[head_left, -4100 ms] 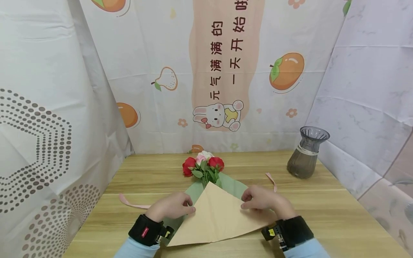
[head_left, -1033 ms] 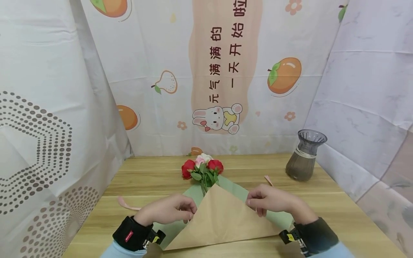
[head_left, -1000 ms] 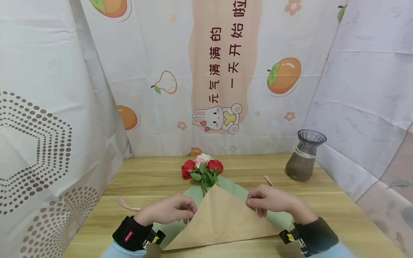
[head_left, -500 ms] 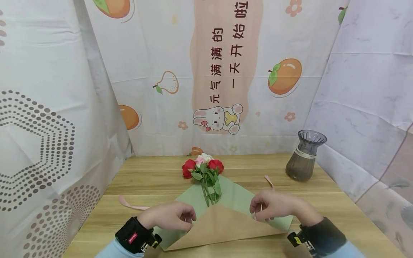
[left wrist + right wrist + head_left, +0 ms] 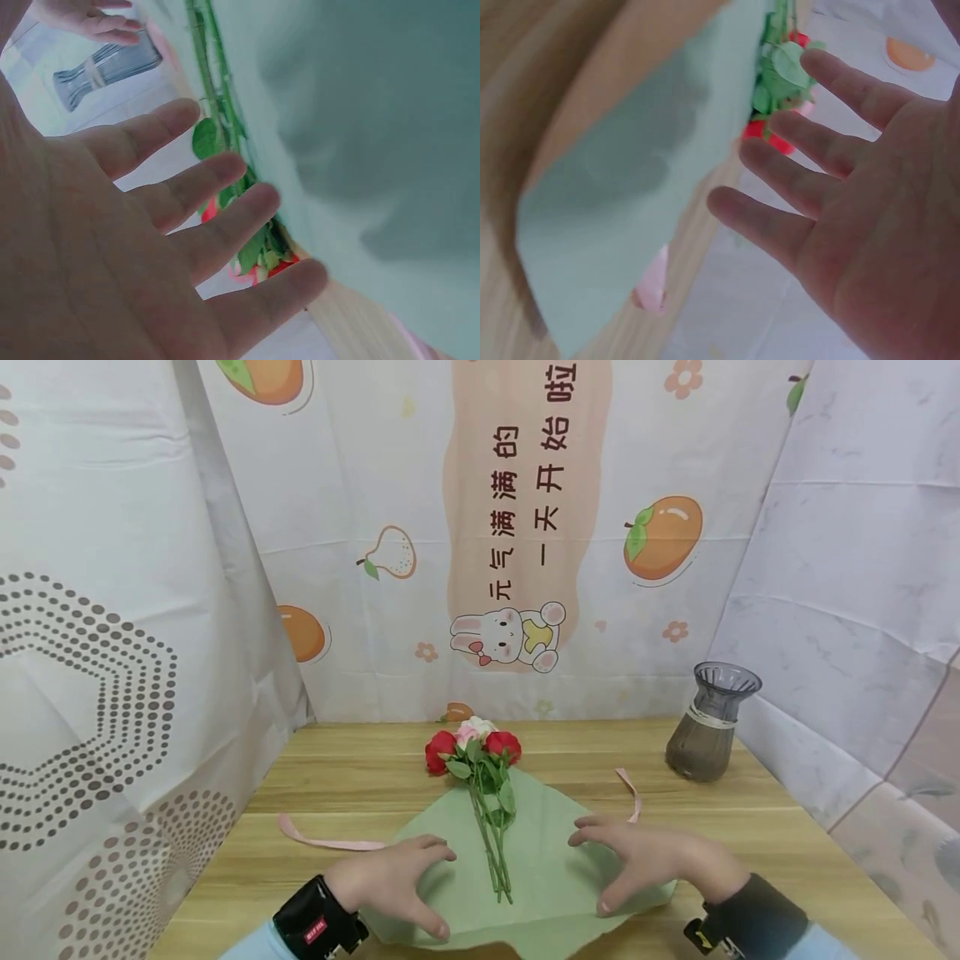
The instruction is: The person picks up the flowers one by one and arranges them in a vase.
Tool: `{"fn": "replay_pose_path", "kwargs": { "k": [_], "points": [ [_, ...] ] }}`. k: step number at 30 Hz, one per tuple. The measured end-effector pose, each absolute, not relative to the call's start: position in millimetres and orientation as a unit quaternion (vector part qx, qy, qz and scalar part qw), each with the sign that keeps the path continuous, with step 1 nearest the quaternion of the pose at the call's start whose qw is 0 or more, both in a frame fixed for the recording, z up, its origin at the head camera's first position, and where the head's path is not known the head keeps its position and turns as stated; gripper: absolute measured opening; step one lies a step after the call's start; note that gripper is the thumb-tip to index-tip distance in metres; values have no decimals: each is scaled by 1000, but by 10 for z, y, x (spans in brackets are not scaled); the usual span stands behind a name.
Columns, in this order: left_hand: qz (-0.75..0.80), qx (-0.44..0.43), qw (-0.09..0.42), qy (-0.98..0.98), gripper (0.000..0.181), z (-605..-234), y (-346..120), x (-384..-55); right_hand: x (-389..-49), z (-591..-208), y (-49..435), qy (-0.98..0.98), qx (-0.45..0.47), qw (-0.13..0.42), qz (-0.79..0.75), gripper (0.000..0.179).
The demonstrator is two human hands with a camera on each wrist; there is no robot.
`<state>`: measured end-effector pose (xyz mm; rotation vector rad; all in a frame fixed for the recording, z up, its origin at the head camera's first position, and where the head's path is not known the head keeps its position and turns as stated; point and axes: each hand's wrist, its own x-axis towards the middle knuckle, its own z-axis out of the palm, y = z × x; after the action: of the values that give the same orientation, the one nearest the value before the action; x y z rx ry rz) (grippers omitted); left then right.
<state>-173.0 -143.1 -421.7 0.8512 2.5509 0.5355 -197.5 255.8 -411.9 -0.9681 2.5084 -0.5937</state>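
A sheet of wrapping paper [image 5: 551, 877] lies spread with its pale green face up, its near edge uneven and a little tan showing there. On it rests a bunch of red, pink and white flowers [image 5: 491, 802], stems towards me, blooms past the far corner. My left hand [image 5: 393, 885] hovers over the paper's left part, fingers spread, holding nothing. Over the right part is my right hand [image 5: 645, 864], its fingers also spread and free. The left wrist view shows the left fingers [image 5: 240, 225] apart from the stems; in the right wrist view the right fingers [image 5: 780, 217] hold nothing.
A pink ribbon shows on the wooden table [image 5: 345, 752], its left end [image 5: 322, 842] and right end [image 5: 630, 789] sticking out beside the paper. A grey glass vase [image 5: 705, 735] stands at the back right. Printed cloth [image 5: 360, 635] hangs behind the table.
The paper's near flap, tan side up over the stems, has been folded back towards me. Stems and green face now show. Both hands have let go of the flap and opened.
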Motion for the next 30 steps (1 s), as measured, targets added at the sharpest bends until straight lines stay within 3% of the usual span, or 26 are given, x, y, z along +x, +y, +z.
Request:
{"fn": "replay_pose_path", "kwargs": {
  "k": [14,30],
  "points": [
    [129,308,164,928,108,-4482,-1404,-1677,-1981,-4401,2429,894,-359,207,-169,114],
    [127,285,205,928,105,-4558,-1359,-1758,-1961,-4504,2376,907,-336,218,-133,111]
  ]
}}
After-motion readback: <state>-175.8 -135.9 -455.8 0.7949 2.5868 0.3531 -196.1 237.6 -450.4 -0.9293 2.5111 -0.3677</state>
